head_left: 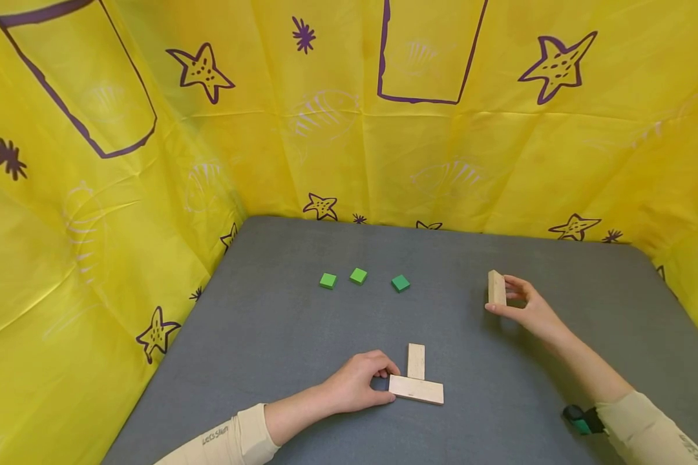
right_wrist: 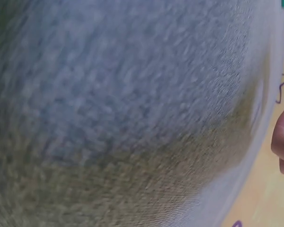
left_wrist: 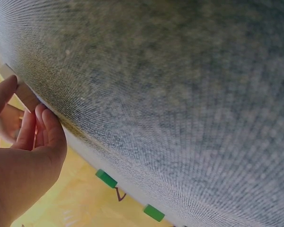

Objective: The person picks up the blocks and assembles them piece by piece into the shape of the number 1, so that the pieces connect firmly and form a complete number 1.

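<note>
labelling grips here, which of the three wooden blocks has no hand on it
The lengthwise block, lying just beyond the crosswise block. The left hand pinches that one; the right hand holds the far-right block.

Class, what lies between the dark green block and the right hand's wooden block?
The head view shows bare grey tabletop between the dark green block and the wooden block.

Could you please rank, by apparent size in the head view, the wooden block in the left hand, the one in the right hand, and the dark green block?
1. Wooden block in left hand
2. Wooden block in right hand, partly covered
3. Dark green block
</note>
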Tool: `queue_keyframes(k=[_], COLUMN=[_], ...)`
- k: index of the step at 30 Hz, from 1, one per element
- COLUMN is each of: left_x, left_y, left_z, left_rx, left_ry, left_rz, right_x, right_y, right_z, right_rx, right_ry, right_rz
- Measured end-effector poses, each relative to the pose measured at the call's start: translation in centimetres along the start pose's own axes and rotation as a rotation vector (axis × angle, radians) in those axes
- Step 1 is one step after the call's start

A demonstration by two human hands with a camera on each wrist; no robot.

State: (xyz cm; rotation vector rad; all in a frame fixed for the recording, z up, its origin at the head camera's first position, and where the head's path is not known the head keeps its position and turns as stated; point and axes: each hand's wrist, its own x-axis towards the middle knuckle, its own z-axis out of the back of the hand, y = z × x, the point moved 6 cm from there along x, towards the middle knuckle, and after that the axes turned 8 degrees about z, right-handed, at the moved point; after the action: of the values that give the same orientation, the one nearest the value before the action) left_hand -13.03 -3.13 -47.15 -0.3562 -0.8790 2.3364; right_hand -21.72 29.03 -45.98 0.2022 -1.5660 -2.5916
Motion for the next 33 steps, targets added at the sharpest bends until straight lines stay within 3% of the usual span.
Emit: queue_keyframes(k=[8, 33], left_x=[0.0, 0.0], left_y=[0.0, 0.0], left_z=[0.0, 0.0], left_rx=[0.005, 0.006], left_ry=[0.003, -0.007], left_rz=[0.003, -0.008], right_x=[-0.1, -0.5], right_y=[0.9, 2.7], right_z=[-1.0, -4.9], right_rx=[0.024, 0.251], right_ry=[0.013, 0.012], right_rz=[-0.008, -0.071])
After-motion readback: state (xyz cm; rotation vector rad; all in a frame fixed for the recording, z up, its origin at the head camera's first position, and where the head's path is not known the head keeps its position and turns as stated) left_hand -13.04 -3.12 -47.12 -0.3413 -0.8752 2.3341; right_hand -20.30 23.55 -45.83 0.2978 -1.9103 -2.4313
